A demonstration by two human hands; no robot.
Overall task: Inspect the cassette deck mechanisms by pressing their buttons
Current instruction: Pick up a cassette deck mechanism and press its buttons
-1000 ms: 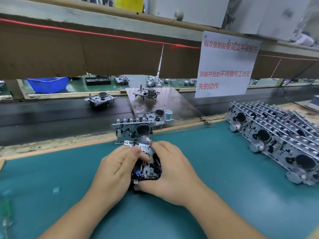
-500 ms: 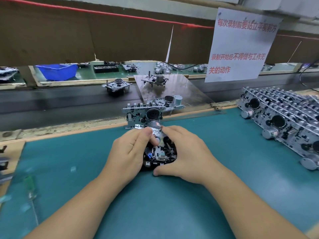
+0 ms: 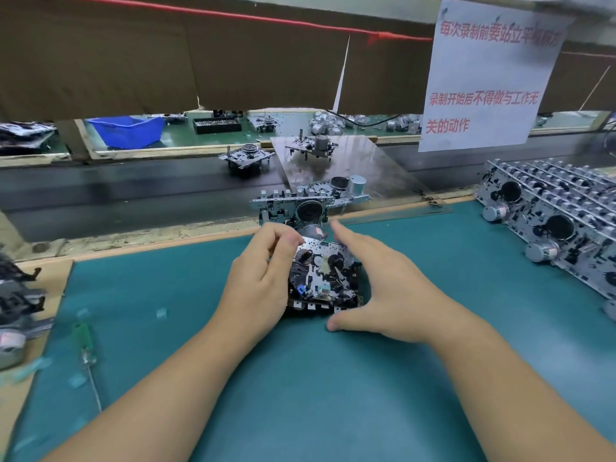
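Cassette deck mechanism [image 3: 321, 278] lies on the desk [image 3: 433, 378] between both hands. Left hand [image 3: 263, 278] grips its left edge; right hand [image 3: 383, 281] spread beside it. Judged rigid, light, delicate; hold by frame edges.

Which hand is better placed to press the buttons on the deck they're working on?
Probably the right hand: it is open, its thumb beside the button row at the deck's near edge. The left hand has its grip on the deck's left side.
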